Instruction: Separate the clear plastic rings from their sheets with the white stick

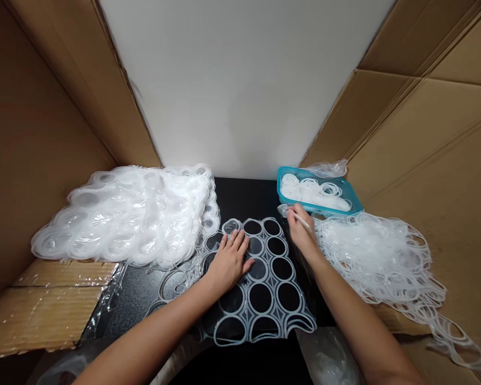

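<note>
My left hand (232, 256) lies flat, fingers stretched out, on a translucent sheet (260, 272) of joined white-edged rings. Several circles in this sheet are open and show the black table through them; others look filled with clear film. My right hand (302, 227) is closed around a thin, pale, pen-like stick (302, 220), just off the sheet's upper right corner. By its fingertips is a small clear piece (282, 210) that I cannot make out. Directly beyond this hand stands a teal plastic basket (324, 207) holding loose white rings (331, 190).
A thick stack of similar ring sheets (132, 214) lies at the left, on the table and cardboard. To the right is a tangled heap of ring scraps (377, 256). A clear plastic bag (328, 169) rests behind the basket. Cardboard walls (420, 133) flank the black table (244, 198).
</note>
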The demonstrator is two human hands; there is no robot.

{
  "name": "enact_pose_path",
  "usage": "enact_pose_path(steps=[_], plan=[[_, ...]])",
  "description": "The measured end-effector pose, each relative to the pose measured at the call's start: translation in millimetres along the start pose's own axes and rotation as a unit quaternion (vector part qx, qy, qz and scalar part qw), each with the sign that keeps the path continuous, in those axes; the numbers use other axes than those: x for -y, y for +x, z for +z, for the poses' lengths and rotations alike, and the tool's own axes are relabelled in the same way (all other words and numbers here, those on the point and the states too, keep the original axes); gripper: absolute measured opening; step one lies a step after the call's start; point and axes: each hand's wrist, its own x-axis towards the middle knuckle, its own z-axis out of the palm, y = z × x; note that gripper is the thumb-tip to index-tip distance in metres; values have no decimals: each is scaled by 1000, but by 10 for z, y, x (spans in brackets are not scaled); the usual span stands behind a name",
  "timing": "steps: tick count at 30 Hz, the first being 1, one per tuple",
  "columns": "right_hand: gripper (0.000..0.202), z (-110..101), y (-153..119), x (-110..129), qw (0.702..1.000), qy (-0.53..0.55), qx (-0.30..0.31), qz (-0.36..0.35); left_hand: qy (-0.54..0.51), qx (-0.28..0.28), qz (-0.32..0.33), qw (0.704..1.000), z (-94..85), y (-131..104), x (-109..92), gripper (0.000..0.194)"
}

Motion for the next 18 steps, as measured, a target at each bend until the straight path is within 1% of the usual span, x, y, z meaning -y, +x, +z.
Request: enact_pose_path(steps=[1,2,3,4,6,9,11,13,18], plan=[[20,-92,19,-26,1000,-7,-19,15,1,0,2,1000,-24,12,-1,57],[19,-163,15,-25,1000,-8,-18,18,4,-1,6,1000,-55,23,-5,57],[19,-206,-12,5,1000,-3,0,12,10,-5,11,1000,-90,31,-10,57],[20,-221,-61,60,999,10,33,-2,16,-9,19,1000,-128,32,-19,58],[21,-181,-202,213,990,46,128,-47,25,-11,40,999,-197,3,-40,56],[19,-52,-413,416,955,95,264,-99,11,13,80,997,-236,-115,-68,48],[15,7,-491,471,934,124,319,-100,-6,21,94,995,-217,-213,-75,49],[14,34,-507,465,923,150,342,-88,-21,17,93,995,-183,-292,-72,51],[17,40,-437,398,915,177,359,-53,-54,4,79,995,-141,-353,-49,47]])
